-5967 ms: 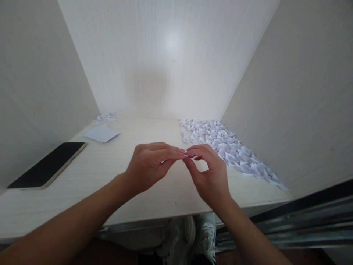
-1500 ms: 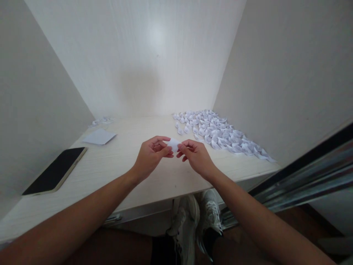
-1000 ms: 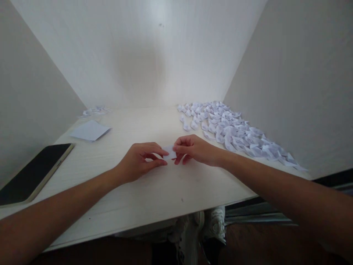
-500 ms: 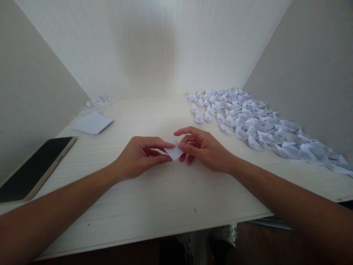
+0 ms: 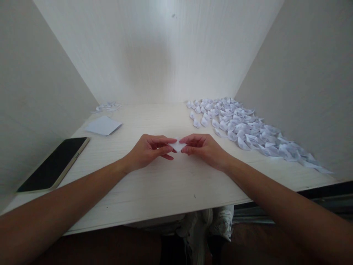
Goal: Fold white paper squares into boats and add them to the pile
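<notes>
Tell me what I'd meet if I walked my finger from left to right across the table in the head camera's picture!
Black-screened phone → flat white paper → left hand → small white piece of paper → right hand → heap of folded white papers.

we see dim, cool light, soft glow high on the back wall (image 5: pixel 201 55), diffuse shadow (image 5: pixel 149 60) below it, grey side walls (image 5: pixel 311 81), deep gloom under the tabletop (image 5: pixel 154 187), wide-angle stretch toward the edges, folded papers (image 5: pixel 242 129) slightly soft
</notes>
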Motion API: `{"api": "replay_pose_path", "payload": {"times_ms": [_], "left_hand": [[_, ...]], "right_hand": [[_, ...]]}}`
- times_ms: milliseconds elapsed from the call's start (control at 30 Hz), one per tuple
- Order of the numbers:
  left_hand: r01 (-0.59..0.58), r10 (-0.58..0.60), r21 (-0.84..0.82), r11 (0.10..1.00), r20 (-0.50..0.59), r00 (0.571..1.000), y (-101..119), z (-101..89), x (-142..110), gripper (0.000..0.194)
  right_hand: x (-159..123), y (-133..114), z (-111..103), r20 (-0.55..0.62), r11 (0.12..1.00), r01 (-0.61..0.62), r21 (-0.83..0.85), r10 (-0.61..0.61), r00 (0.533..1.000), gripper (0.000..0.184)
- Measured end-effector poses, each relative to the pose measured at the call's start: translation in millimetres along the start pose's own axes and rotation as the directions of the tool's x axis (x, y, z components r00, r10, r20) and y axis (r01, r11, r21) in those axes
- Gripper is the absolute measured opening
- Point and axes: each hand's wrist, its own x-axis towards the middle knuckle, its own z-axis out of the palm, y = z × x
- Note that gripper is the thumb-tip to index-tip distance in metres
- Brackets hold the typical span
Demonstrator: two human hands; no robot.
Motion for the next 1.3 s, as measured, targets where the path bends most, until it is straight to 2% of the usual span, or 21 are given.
{"api": "replay_pose_path", "payload": {"times_ms": [467, 667, 900, 1067, 1300], "left_hand": [[0.058, -0.06, -0.08, 0.995, -0.029, 0.998, -5.2, 1.6, 1.4, 0.031], [0.107, -0.113, -0.126, 0.986, -0.045, 0.993, -4.1, 3.6, 2.0, 0.033], [0.164, -0.178, -0.231, 0.959, -0.042, 0.983, 0.8, 4.0, 4.2, 0.03], [0.202, -0.214, -0.242, 0.949, -0.026, 0.976, 0.9, 2.1, 5.4, 0.032], [0.153, -0.174, -0.203, 0.967, -0.09, 0.981, -2.8, 6.6, 5.7, 0.028]], "right_hand": [[1.5, -0.8, -2.9, 0.023, 0.999, 0.015, 0.033, -0.016, 1.0, 0.022], [2.3, -1.4, -0.8, -0.008, 0.999, 0.017, 0.028, -0.017, 1.0, 0.022], [0.7, -1.5, 2.5, -0.069, 0.999, 0.021, -0.038, -0.024, 0.997, 0.025], [-0.6, -0.8, 3.1, -0.071, 0.997, 0.041, -0.062, -0.045, 0.996, 0.028], [-0.6, -3.7, 6.0, -0.083, 0.978, 0.117, -0.171, -0.133, 0.988, 0.031]]}}
